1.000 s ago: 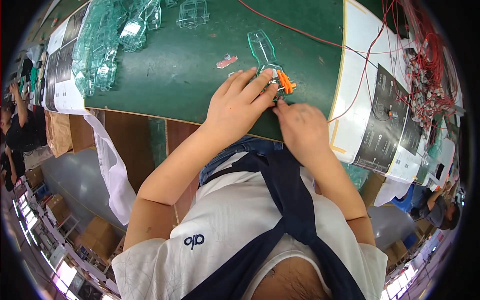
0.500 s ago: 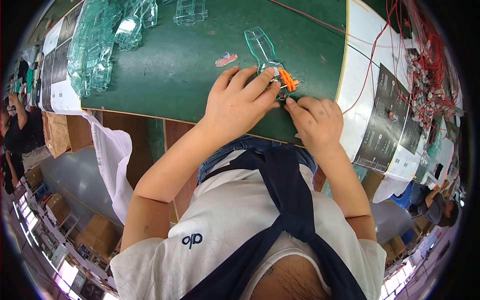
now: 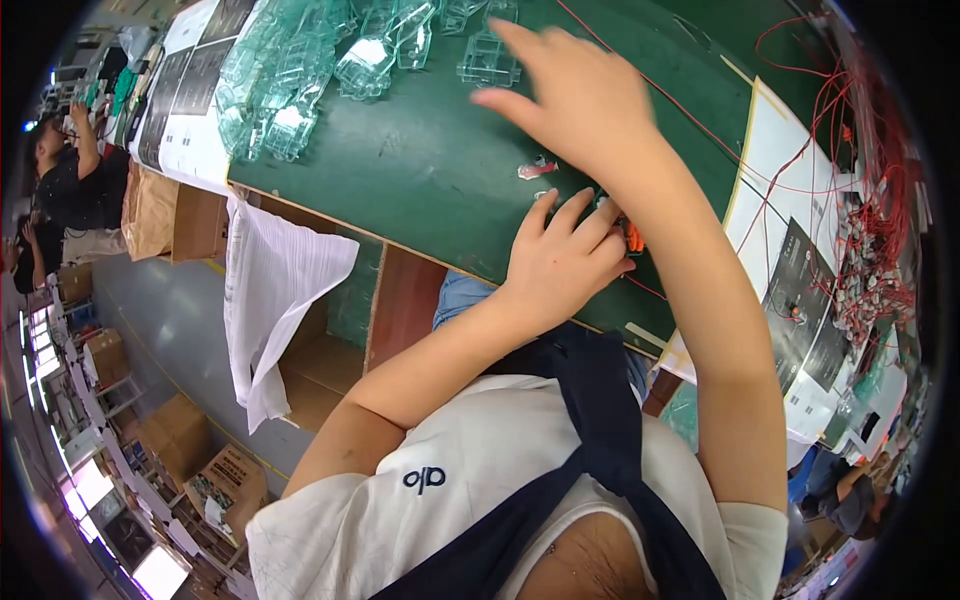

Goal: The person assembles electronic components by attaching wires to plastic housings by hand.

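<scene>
My left hand (image 3: 567,262) is low over the green table, fingers bent and pressed on a clear plastic shell that the hand and my right forearm mostly hide. An orange part (image 3: 634,238) in that shell shows beside the fingertips. My right hand (image 3: 590,95) is stretched far across the table, thumb and index finger spread, with nothing between them. Its fingertips are nearest a clear plastic piece (image 3: 487,65) on the table; whether they touch it I cannot tell. A small pinkish-red scrap (image 3: 537,171) lies between my hands.
Clear plastic shells (image 3: 275,85) are heaped at the far left. Tangled red wires (image 3: 880,240) with small parts cover the right side, and one red wire crosses the table. White cloth (image 3: 280,290) hangs off the front edge. A person (image 3: 70,180) works at the far left.
My right hand has left the shell and reached forward and left, open. My left hand stays at the shell. The whole view has shifted and turned.
</scene>
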`<state>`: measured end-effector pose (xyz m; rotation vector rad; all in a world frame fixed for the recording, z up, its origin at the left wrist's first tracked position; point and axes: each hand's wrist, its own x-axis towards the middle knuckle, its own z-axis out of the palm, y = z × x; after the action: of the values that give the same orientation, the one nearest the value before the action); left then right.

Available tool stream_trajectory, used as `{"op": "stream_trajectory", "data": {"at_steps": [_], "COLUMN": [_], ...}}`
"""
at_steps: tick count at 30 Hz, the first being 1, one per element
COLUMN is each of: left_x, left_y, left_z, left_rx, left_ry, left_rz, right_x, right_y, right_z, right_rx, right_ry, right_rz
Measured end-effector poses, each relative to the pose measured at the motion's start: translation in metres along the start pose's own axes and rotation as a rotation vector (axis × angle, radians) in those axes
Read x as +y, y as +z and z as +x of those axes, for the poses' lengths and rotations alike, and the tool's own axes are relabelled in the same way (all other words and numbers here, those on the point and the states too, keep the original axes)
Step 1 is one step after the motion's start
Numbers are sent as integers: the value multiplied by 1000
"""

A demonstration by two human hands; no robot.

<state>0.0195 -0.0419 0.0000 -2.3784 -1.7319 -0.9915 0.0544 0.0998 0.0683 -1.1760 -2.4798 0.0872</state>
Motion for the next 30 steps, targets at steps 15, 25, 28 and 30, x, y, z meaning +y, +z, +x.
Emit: {"op": "stream_trajectory", "data": {"at_steps": [15,25,28,30], "left_x": [-11,-17,-17,-14], "left_y": [-2,13,17,19], "left_z": [1,-1,-7,-4], "left_rx": [-67,-35,3,59], "left_ry": [-87,-154,-182,-172], "left_rz": [-267,-598,-644,-651], "right_x": [85,47,11,3], "right_y": [-62,-43,-43,-34], "right_z": [-122,-178,-164,-155], "right_rx": [-42,21,104,44], "right_ry": [169,374,333,343], "right_rz": [402,320,441,286]}}
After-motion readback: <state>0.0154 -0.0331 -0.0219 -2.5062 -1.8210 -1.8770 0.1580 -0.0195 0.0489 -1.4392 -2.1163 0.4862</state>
